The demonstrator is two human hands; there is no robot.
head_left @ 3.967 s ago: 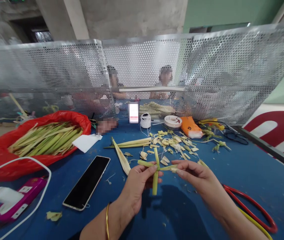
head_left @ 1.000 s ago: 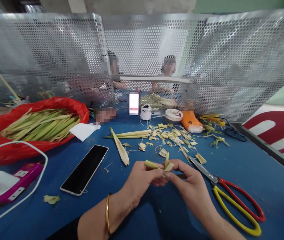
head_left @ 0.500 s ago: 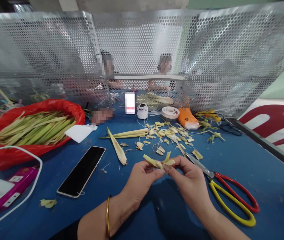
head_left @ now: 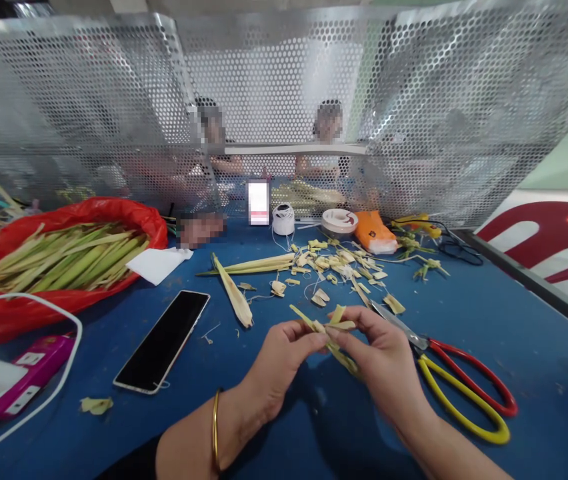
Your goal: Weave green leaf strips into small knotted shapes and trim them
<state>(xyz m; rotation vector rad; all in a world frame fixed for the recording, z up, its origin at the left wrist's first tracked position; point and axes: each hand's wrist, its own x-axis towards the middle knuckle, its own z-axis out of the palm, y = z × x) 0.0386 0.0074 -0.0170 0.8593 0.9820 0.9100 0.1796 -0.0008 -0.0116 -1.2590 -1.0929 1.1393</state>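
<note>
Between my two hands is a small knotted piece of pale green leaf strips (head_left: 320,327), its ends sticking out in several directions. My left hand (head_left: 284,353) pinches its left side between thumb and fingers. On the other side, my right hand (head_left: 381,350) grips the strips close to the knot, and one strip hangs below toward the palm. Scissors (head_left: 421,343) with one red and one yellow handle lie just right of my right hand. Cut leaf scraps (head_left: 334,263) are scattered beyond my hands, and a folded husk leaf (head_left: 234,293) lies to the left.
A red bag (head_left: 157,223) full of long leaves stands at left. Nearer are a phone (head_left: 164,340), a purple power strip (head_left: 39,367) and a white cable. Thread (head_left: 283,220), a tape roll (head_left: 339,222) and an orange packet (head_left: 375,233) stand before a perforated metal screen (head_left: 274,87); people sit behind it.
The knotted leaf piece has turned in my fingers, and a strip now shows hanging below it by my right palm. Both hands keep their pinch in nearly the same place.
</note>
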